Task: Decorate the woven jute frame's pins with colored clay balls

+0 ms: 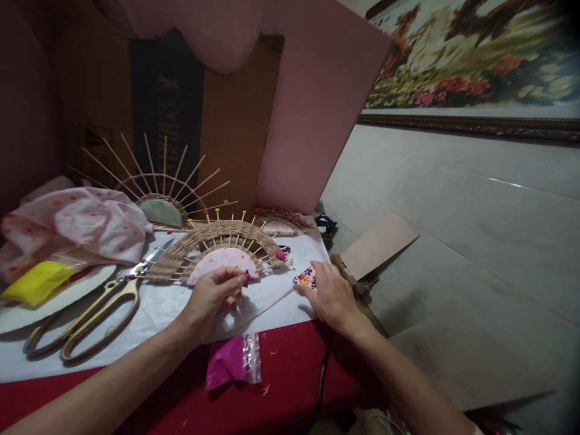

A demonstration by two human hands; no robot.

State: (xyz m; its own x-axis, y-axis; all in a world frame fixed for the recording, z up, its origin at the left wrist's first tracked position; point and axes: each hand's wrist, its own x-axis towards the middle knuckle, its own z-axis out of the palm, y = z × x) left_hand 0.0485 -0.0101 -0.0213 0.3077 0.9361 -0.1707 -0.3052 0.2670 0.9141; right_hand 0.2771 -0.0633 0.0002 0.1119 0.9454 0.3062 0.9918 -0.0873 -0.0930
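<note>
My left hand (215, 296) pinches a small magenta piece (247, 277), like moulded clay, between thumb and index finger. Its other fingers are curled. To the right, my right hand (330, 296) is closed on a flower-patterned piece (304, 278) in purple and orange, partly hidden by the fingers. A thin pale stick (274, 301) runs from this piece toward my left hand. Just beyond the left hand lies a half-round fan (222, 232) woven of twine over sticks, with coloured balls on the stick tips. At its right end sits a magenta star-shaped piece (281, 254).
Large scissors (99, 308) lie at left beside a yellow packet (38, 283) and dotted cloth (77, 220). A bag of magenta material (233, 360) rests on the red cloth (290, 374) in front. Another stick fan (161, 208) stands behind, before a cardboard box (240, 121).
</note>
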